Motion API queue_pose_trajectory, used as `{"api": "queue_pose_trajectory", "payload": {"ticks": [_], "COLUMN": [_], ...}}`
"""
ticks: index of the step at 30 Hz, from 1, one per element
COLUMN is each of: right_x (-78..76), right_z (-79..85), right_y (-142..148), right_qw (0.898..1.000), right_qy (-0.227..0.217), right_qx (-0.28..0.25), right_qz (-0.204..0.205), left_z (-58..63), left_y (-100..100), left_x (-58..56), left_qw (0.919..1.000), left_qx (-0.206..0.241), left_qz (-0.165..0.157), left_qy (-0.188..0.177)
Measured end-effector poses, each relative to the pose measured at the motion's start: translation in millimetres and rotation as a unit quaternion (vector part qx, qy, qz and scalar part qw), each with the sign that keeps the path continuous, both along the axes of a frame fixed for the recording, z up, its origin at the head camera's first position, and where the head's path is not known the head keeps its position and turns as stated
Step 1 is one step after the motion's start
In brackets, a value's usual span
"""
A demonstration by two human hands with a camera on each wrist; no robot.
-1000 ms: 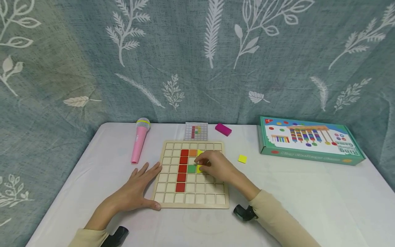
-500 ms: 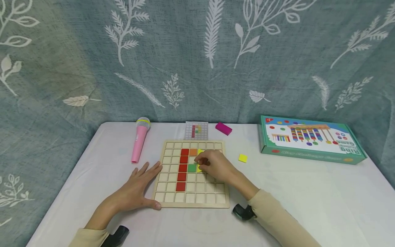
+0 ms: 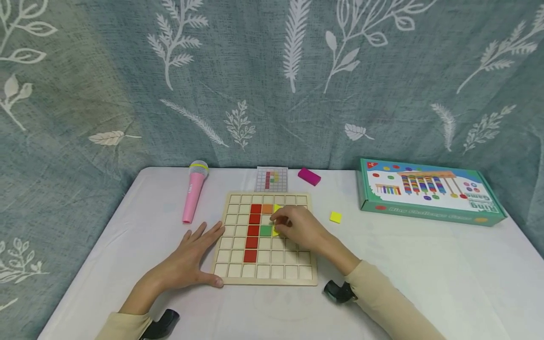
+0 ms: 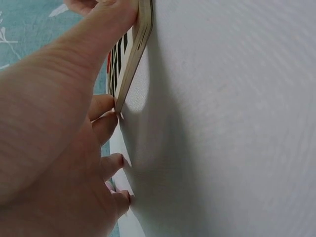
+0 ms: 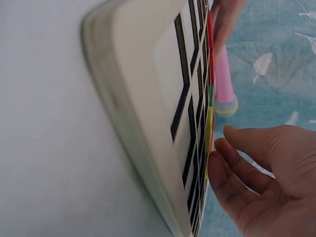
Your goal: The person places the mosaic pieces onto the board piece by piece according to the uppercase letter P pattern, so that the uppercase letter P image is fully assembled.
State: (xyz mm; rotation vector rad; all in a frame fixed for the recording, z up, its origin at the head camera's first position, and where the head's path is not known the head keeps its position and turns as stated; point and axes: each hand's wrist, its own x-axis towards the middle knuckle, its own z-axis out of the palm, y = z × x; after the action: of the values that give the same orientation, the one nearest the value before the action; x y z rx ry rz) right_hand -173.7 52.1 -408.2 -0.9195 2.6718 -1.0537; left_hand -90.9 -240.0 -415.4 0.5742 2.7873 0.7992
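A wooden grid board (image 3: 264, 281) lies on the white table. Red tiles (image 3: 253, 231) form a column on it, with an orange tile (image 3: 267, 208) and a green tile (image 3: 266, 231) to their right. Yellow tiles (image 3: 276, 208) show partly beside my right hand (image 3: 299, 229). That hand bends over the board, its fingertips at the grid; whether they hold a tile is hidden. In the right wrist view its thumb and fingers (image 5: 222, 180) are curved close to the yellow strip. My left hand (image 3: 189, 262) rests against the board's left edge, fingers spread and thumb at the near corner.
Behind the board lie a pattern card (image 3: 272, 179) and a magenta block (image 3: 309, 176). One loose yellow tile (image 3: 335, 217) is right of the board. A pink microphone (image 3: 194, 193) lies left, a game box (image 3: 431, 193) right. A patterned curtain (image 3: 272, 118) hangs behind.
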Motion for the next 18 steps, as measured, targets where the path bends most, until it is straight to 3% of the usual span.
{"api": "queue_pose_trajectory", "payload": {"ticks": [18], "right_x": [-18.7], "right_z": [6.9], "right_y": [57], "right_qw": [0.998], "right_qy": [0.017], "right_qx": [0.012], "right_qz": [-0.051], "left_z": [-1.2], "left_y": [1], "left_x": [0.8], "left_qw": [1.0], "left_qx": [0.006], "left_qz": [0.003], "left_qy": [-0.002]}}
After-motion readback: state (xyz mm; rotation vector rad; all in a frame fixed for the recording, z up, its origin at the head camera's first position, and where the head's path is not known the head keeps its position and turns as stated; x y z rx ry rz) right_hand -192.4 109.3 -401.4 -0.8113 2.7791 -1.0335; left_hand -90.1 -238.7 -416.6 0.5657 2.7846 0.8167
